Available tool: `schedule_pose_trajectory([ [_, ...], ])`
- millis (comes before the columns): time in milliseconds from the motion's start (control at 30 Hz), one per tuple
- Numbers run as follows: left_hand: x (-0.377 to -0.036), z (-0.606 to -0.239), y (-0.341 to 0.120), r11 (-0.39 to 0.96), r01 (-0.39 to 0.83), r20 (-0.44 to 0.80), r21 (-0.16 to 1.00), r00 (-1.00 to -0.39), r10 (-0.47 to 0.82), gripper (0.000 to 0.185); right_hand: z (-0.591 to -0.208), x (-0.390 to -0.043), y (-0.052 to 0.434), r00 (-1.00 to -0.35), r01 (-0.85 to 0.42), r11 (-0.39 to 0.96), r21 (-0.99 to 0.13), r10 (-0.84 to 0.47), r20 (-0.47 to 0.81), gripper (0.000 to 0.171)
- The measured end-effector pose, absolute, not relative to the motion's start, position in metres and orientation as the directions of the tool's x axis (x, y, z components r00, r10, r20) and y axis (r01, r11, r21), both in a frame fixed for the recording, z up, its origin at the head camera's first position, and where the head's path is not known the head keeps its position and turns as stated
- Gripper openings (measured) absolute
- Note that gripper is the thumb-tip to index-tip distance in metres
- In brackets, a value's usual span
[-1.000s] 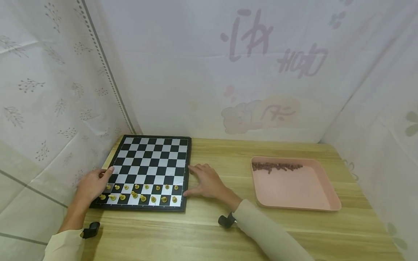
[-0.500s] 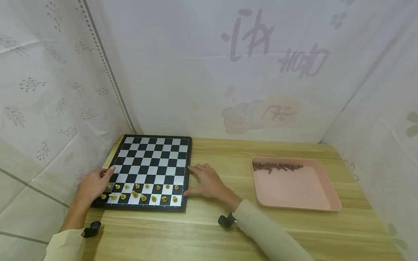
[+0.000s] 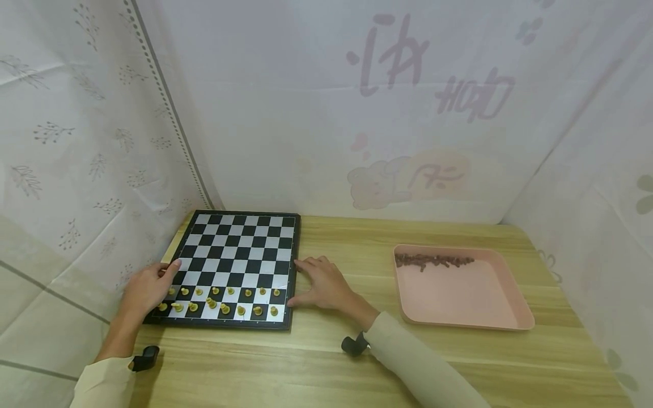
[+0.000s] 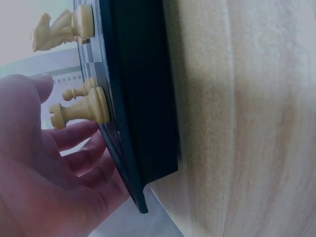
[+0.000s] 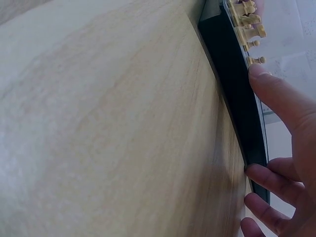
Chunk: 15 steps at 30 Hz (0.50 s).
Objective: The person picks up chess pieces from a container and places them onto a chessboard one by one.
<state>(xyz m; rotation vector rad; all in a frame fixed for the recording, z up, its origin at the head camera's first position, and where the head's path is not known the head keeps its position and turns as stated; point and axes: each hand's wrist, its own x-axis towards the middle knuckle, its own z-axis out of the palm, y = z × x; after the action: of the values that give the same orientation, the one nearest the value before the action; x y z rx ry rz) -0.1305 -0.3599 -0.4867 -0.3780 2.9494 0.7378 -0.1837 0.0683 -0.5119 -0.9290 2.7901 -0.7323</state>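
Two hands flank the chessboard (image 3: 234, 269): left hand (image 3: 148, 288) and right hand (image 3: 321, 283), fingers spread, touching opposite edges.

One chessboard (image 3: 237, 266) lies at the lower left of the head view, and one pink tray (image 3: 510, 314) at the lower right, both on one wooden surface (image 3: 347, 238).

The pale yellow chess pieces (image 3: 224, 309) stand in two rows along the board's near edge: eight in the farther row and eight in the nearer row, sixteen in all.

A line of small dark brown pieces (image 3: 433, 260) lies along the tray's far rim; they are too small and crowded to count.

Two hands show, the left hand (image 3: 145, 289) and the right hand (image 3: 323, 283), one at each side of the board.
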Motion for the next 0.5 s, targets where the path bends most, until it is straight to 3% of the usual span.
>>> schedule_pose_trajectory([
  [300, -0.1296, -0.4861, -0.3574, 0.857, -0.249, -0.137, 0.451, -0.968, -0.209, 0.087, -0.5097, -0.1826, 0.0715, -0.804, -0.537, 0.688, -0.489, -0.593, 0.048, 0.109],
  [500, -0.1292, -0.4857, -0.3538, 0.866, -0.22, -0.097, 0.449, -0.976, -0.197, 0.058, -0.5092, -0.1815, 0.0742, -0.811, -0.518, 0.689, -0.506, -0.583, 0.036, 0.108],
])
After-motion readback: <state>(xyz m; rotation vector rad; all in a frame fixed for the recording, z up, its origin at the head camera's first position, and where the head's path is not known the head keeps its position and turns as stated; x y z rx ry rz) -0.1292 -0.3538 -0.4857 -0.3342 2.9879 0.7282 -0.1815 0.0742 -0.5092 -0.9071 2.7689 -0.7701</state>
